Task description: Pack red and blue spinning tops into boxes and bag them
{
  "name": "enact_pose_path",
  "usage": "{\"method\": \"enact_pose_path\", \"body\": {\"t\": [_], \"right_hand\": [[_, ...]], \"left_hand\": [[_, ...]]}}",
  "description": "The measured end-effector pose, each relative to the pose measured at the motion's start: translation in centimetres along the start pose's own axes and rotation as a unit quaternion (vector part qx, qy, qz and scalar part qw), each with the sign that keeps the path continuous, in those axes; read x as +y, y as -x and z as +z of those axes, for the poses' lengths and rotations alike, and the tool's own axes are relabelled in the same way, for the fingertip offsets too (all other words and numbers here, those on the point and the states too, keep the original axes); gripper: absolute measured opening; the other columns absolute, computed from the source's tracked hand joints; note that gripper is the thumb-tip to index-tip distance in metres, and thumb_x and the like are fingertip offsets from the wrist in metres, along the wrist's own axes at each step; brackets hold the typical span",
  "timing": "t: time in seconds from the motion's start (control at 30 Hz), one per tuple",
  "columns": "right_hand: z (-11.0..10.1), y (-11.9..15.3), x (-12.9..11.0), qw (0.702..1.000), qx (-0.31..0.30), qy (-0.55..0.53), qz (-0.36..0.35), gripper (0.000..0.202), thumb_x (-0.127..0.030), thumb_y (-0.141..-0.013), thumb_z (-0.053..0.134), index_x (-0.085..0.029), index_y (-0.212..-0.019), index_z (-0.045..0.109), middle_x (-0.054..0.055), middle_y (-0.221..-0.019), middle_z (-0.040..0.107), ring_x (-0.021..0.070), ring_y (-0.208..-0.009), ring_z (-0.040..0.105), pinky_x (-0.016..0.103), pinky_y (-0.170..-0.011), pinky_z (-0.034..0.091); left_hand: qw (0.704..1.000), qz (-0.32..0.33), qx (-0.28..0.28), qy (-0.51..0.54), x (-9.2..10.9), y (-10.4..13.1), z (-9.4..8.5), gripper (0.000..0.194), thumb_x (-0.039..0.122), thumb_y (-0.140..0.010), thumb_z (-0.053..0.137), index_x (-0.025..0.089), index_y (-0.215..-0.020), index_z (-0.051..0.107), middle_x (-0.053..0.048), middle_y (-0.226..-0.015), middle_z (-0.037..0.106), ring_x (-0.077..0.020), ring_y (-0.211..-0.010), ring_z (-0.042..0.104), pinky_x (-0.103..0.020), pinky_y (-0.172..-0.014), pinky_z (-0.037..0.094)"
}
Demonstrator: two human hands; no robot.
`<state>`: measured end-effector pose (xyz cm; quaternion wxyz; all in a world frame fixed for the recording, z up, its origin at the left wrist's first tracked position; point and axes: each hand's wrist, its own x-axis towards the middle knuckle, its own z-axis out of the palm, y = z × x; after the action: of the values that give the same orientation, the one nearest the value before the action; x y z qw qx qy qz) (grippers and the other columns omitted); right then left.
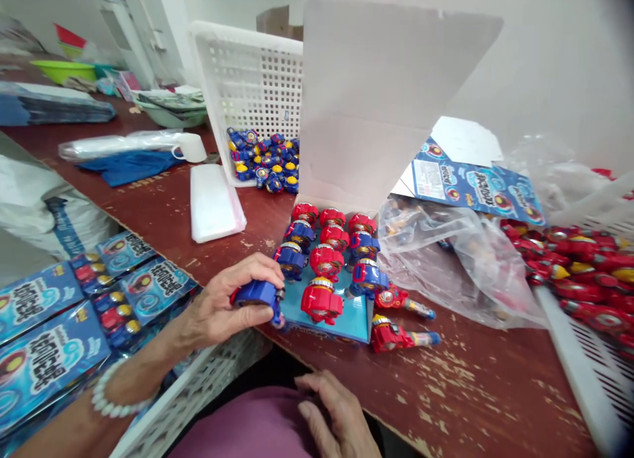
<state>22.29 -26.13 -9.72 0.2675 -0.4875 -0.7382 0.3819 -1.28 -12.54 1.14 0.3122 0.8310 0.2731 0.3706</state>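
One blue toy (pixel 256 294) is pinched in the left hand (pixel 215 309); the right hand (pixel 343 413) rests loosely curled, empty.

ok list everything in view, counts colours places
worn table: 1, reddish-brown, across view
open cardboard box: 1, white lid, blue base, centre
shiny plastic toys: 6 red, 4 blue, in box
loose toys: 2, red, right of box
heaped toys: uncounted, blue behind box, red far right
perforated baskets: several, white, rear, right, lower left
printed packs: several, blue, lower left
flat printed cardboard: uncounted, blue and white, right rear
crumpled plastic bagging: uncounted, clear, right
handled mug: 1, white, left rear
flat stacks: 2, white left of box, blue far left
round bowls: 2, green, far left
limp bundle: 1, blue, beside mug
beaded bracelet: 1, white, left wrist
left hand: 1, bare, fingers around blue toy
right hand: 1, bare, beside purple top
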Motion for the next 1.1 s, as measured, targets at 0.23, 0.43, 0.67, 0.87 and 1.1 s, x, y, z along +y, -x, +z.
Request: {"method": "enact_pose_path", "body": {"t": [0.23, 0.43, 0.67, 0.87, 1.1], "right_hand": [[-0.6, 0.3, 0.1, 0.999, -0.021, -0.034, 0.029, 0.027, -0.029, -0.095, 0.050, -0.029, -0.122, 0.056, 0.006, -0.112, 0.063, 0.0205, -0.105, 0.061, 0.033, -0.092, 0.052], [-0.9, 0.1, 0.1, 0.997, -0.020, -0.039, 0.060, 0.027, -0.034, -0.097, 0.048, -0.030, -0.122, 0.057, 0.006, -0.116, 0.062, 0.0221, -0.110, 0.059, 0.037, -0.096, 0.049], [-0.2, 0.6, 1.3, 0.997, 0.000, -0.031, 0.067, 0.028, -0.038, -0.094, 0.053, -0.033, -0.122, 0.059, 0.005, -0.119, 0.062, 0.0236, -0.112, 0.058, 0.038, -0.096, 0.050], [-1.0, 0.5, -0.1, 0.996, 0.015, -0.061, 0.069, 0.027, -0.038, -0.092, 0.056, -0.031, -0.117, 0.064, 0.007, -0.114, 0.064, 0.0244, -0.105, 0.061, 0.036, -0.091, 0.052], [-12.1, -0.7, 1.3, 0.951, 0.265, -0.074, 0.144, 0.034, -0.048, -0.093, 0.050, -0.021, -0.108, 0.064, 0.006, -0.100, 0.067, 0.0207, -0.091, 0.063, 0.031, -0.083, 0.051]], "left_hand": [[0.997, -0.016, 0.067, -0.019, -0.1, 0.4, 0.0, 0.025, 0.019, -0.084, 0.062, 0.022, -0.109, 0.058, -0.008, -0.110, 0.058, -0.0206, -0.102, 0.057, -0.031, -0.089, 0.045], [0.987, 0.015, 0.147, -0.069, -0.2, -0.9, -1.9, 0.027, 0.017, -0.082, 0.064, 0.023, -0.108, 0.059, -0.006, -0.109, 0.059, -0.0214, -0.105, 0.056, -0.034, -0.094, 0.042], [0.996, 0.019, 0.039, -0.076, -1.5, -0.8, -1.3, 0.027, 0.018, -0.083, 0.064, 0.021, -0.108, 0.057, -0.007, -0.109, 0.055, -0.0197, -0.103, 0.055, -0.032, -0.092, 0.043], [0.994, 0.006, -0.073, -0.084, -2.3, -1.9, -0.4, 0.021, 0.019, -0.085, 0.060, 0.020, -0.106, 0.057, -0.008, -0.109, 0.057, -0.0194, -0.103, 0.056, -0.029, -0.090, 0.045], [0.990, 0.004, -0.011, -0.143, -4.3, -1.1, 0.8, 0.034, 0.028, -0.085, 0.058, 0.032, -0.119, 0.055, -0.003, -0.127, 0.054, -0.0205, -0.116, 0.055, -0.025, -0.095, 0.044]]}}
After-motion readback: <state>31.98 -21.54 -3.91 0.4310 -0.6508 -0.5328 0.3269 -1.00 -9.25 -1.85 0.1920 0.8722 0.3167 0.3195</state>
